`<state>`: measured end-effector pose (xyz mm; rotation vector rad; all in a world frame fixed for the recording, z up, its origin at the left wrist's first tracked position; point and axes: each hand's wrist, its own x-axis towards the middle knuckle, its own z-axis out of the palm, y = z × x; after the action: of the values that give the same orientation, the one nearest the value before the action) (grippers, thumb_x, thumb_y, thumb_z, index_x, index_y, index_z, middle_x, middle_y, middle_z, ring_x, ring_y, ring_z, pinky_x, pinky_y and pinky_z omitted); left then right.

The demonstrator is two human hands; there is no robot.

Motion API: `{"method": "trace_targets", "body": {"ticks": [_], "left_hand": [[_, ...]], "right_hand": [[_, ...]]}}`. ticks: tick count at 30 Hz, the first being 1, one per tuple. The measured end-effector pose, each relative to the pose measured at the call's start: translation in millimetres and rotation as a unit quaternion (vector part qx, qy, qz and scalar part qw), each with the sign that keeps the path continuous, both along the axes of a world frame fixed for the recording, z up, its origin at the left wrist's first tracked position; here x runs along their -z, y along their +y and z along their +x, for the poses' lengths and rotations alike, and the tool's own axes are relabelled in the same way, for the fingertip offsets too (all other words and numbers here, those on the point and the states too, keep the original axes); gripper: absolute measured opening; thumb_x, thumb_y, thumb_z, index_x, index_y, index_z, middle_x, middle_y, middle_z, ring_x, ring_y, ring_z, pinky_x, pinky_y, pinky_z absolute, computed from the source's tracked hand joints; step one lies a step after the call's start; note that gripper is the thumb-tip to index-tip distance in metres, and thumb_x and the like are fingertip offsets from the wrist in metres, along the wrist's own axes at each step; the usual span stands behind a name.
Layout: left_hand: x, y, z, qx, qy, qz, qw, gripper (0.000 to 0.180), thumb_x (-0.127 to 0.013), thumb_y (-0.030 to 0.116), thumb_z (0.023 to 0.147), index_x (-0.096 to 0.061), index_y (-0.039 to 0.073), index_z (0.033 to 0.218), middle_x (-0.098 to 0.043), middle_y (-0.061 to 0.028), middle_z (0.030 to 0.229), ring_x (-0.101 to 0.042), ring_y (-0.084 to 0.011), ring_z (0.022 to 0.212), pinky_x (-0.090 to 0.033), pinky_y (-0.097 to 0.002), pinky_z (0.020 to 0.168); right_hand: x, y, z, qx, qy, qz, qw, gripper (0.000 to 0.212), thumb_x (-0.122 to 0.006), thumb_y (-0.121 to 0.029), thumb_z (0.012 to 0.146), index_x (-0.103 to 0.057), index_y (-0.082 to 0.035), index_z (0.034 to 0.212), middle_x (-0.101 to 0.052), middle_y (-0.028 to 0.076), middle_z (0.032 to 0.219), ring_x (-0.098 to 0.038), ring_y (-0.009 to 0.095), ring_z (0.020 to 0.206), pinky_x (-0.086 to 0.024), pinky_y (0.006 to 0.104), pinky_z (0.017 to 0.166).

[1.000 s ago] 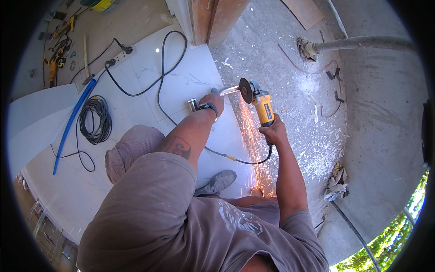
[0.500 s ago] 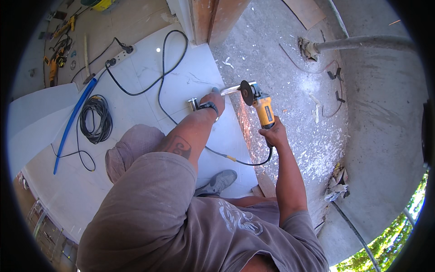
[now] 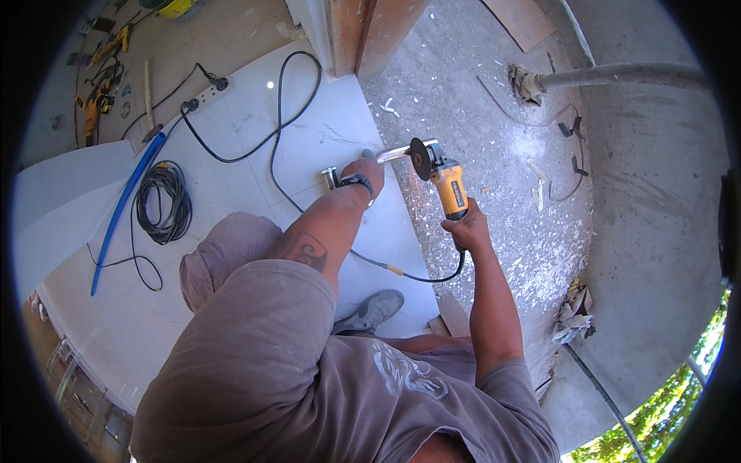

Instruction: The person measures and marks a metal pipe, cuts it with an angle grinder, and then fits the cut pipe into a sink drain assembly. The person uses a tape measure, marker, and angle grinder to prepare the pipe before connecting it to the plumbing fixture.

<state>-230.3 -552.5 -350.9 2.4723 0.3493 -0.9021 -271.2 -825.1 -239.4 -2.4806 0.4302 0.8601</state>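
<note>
My right hand (image 3: 468, 226) is wrapped round the rear of a yellow and black angle grinder (image 3: 449, 190). Its dark cutting disc (image 3: 421, 159) stands against the far end of a shiny chrome pipe (image 3: 395, 153); whether the two touch I cannot tell. Closed round that pipe is my left hand (image 3: 368, 171), with a dark watch at its wrist. A short chrome end piece (image 3: 329, 178) shows on the other side of the wrist; my hand hides how it joins the pipe. From the grinder a black cord (image 3: 409, 276) runs back over the tiles.
White tiles (image 3: 255, 174) meet rough, chip-strewn concrete (image 3: 509, 193) at right. On the left lie a coiled black cable (image 3: 164, 202), a blue tube (image 3: 127, 208), a hammer (image 3: 148, 100) and a white power strip (image 3: 208, 94). A wooden door frame (image 3: 359, 35) stands ahead.
The orange spark stream that fell below the disc has almost vanished, leaving only a few faint specks. Both hands, the grinder and the pipe stay nearly in place.
</note>
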Motion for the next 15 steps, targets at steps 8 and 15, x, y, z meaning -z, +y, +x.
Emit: {"method": "trace_targets", "body": {"ticks": [8, 15], "left_hand": [[-6.5, 0.2, 2.0, 0.003, 0.014, 0.001, 1.0, 0.043, -0.056, 0.036, 0.103, -0.055, -0.002, 0.122, -0.073, -0.0233, 0.11, -0.072, -0.0388, 0.103, -0.058, -0.0481, 0.088], [-7.0, 0.1, 0.6, -0.002, 0.003, -0.001, 1.0, 0.041, -0.056, 0.036, 0.104, -0.056, -0.001, 0.121, -0.074, -0.0227, 0.109, -0.072, -0.0391, 0.103, -0.058, -0.0481, 0.088]], "right_hand": [[-5.5, 3.8, 0.0, 0.002, -0.005, 0.004, 1.0, 0.068, -0.087, -0.027, 0.067, -0.059, -0.002, 0.123, -0.073, 0.024, 0.108, -0.073, 0.039, 0.101, -0.057, 0.0443, 0.089], [-13.7, 9.3, 7.5, -0.007, -0.007, 0.0, 1.0, 0.064, -0.085, -0.026, 0.067, -0.06, -0.003, 0.121, -0.073, 0.024, 0.107, -0.072, 0.04, 0.101, -0.056, 0.0453, 0.089]]}}
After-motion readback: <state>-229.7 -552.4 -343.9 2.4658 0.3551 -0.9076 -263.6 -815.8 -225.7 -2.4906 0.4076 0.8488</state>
